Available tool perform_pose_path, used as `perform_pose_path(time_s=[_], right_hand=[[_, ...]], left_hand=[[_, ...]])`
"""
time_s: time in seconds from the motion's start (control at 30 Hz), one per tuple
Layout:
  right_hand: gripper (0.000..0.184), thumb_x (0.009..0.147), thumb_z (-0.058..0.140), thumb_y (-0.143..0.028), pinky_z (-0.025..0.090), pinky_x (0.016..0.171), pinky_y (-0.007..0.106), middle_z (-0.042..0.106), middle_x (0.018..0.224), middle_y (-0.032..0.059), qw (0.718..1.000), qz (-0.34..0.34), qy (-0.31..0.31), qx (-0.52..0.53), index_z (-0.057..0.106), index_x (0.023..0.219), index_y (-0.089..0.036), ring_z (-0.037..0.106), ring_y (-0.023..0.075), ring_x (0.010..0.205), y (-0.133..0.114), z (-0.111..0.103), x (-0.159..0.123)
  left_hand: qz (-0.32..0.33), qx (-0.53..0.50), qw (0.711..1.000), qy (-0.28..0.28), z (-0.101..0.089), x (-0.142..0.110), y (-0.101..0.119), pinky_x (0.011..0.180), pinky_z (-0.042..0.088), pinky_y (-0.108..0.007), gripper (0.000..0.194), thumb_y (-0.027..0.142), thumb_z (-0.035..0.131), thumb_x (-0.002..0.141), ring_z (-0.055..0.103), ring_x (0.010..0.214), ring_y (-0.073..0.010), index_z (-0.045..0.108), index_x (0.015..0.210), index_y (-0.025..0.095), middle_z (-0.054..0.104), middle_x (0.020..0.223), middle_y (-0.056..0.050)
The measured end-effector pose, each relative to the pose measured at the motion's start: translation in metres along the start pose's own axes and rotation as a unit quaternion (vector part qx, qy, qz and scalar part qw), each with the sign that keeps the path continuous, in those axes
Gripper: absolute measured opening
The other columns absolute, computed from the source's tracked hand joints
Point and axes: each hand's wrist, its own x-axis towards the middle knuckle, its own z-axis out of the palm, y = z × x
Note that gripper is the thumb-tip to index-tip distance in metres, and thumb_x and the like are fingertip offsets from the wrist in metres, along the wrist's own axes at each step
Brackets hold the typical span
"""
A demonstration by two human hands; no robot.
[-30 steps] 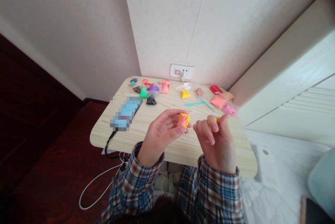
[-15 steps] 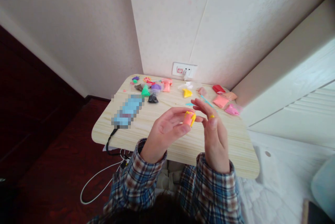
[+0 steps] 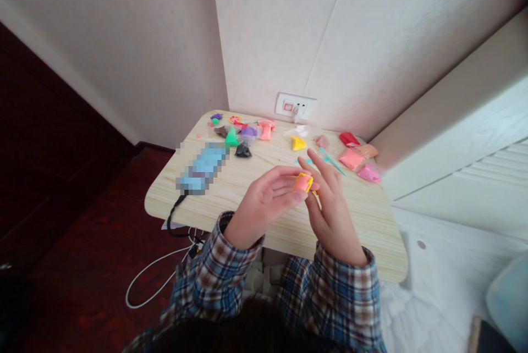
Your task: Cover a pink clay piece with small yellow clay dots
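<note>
I held the pink piece (image 3: 303, 183), edged in yellow, above the table (image 3: 373, 226), clamped between the thumb and fingers of my left hand (image 3: 266, 196). My right hand (image 3: 331, 210) came in just beside it, two fingers stretched up and apart, the thumb near the piece. A yellow bit (image 3: 315, 192) showed by that thumb, though I could not tell whether I had it pinched. Past my hands lay the blue sticks (image 3: 332, 161), with the yellow packet (image 3: 298, 143) behind, the black packet (image 3: 243, 150) leftward and the red packet (image 3: 348, 139) rightward.
</note>
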Motion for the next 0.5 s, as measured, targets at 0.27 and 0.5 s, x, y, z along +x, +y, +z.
perform_pose_path(time_s=[0.27, 0.5], right_hand=[[0.045, 0.103, 0.062, -0.036, 0.059, 0.103, 0.058, 0.065, 0.150, 0.0147, 0.992, 0.078, 0.033, 0.088, 0.058, 0.148, -0.030, 0.060, 0.0333, 0.139, -0.017, 0.000, -0.003], [0.015, 0.097, 0.072, -0.033, 0.059, 0.087, 0.047, 0.076, 0.118, 0.0097, 0.986, 0.095, 0.069, 0.120, 0.069, 0.110, -0.027, 0.071, 0.0292, 0.112, -0.031, -0.002, 0.007]], left_hand=[[0.004, -0.023, 1.000, 0.021, -0.009, 0.000, 0.004, 0.098, 0.060, -0.043, 0.036, 0.041, 0.086, 0.086, 0.082, 0.100, -0.0250, 0.068, 0.110, 0.020, 0.085, 0.092, -0.006], [0.030, -0.025, 0.998, 0.040, -0.013, -0.002, 0.010, 0.103, 0.059, -0.046, 0.036, 0.042, 0.087, 0.085, 0.082, 0.101, -0.0250, 0.069, 0.109, 0.021, 0.085, 0.091, -0.005]])
